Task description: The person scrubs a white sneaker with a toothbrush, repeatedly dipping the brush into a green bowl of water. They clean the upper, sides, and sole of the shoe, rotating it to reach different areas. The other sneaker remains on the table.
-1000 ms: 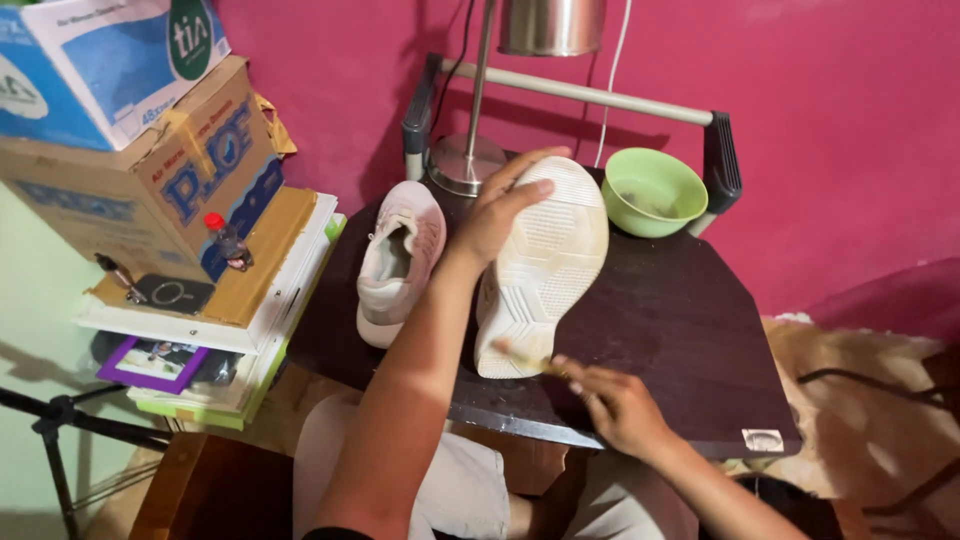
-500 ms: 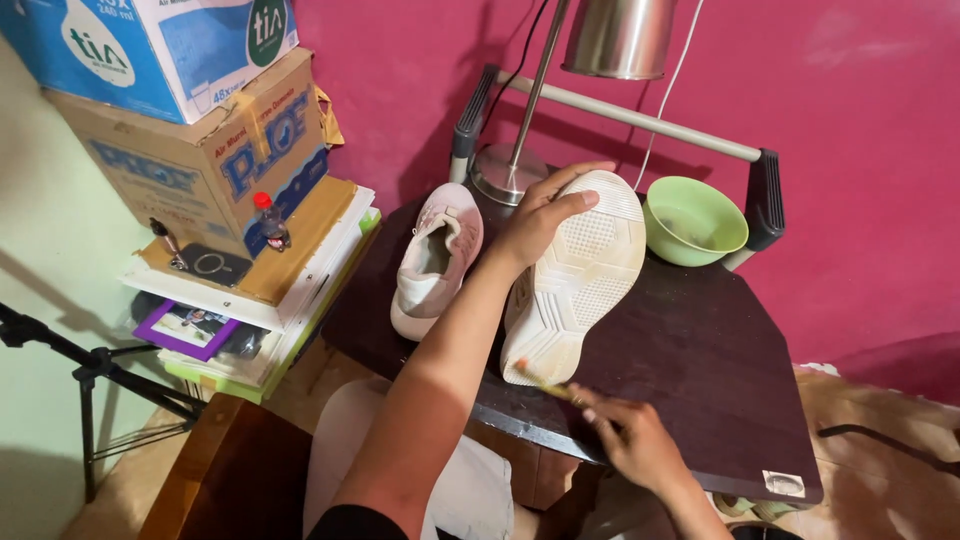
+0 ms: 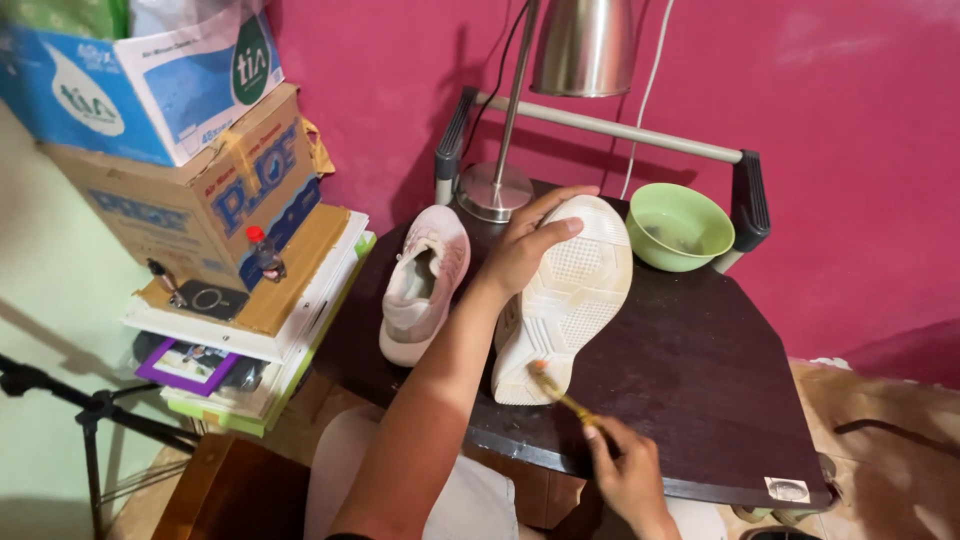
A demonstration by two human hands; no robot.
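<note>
On the dark table (image 3: 700, 370) — upturned shoe (image 3: 565, 300), left hand (image 3: 525, 245), right hand (image 3: 625, 470), brush (image 3: 560, 392).

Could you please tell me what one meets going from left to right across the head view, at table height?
Stacked books → pink shoe → left hand on upturned shoe → green bowl.

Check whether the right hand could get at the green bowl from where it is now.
Probably yes. The right hand, holding a small brush at the upturned shoe's sole, has bare dark table between it and the green bowl; nothing stands in between, though the brush fills its grip.
</note>
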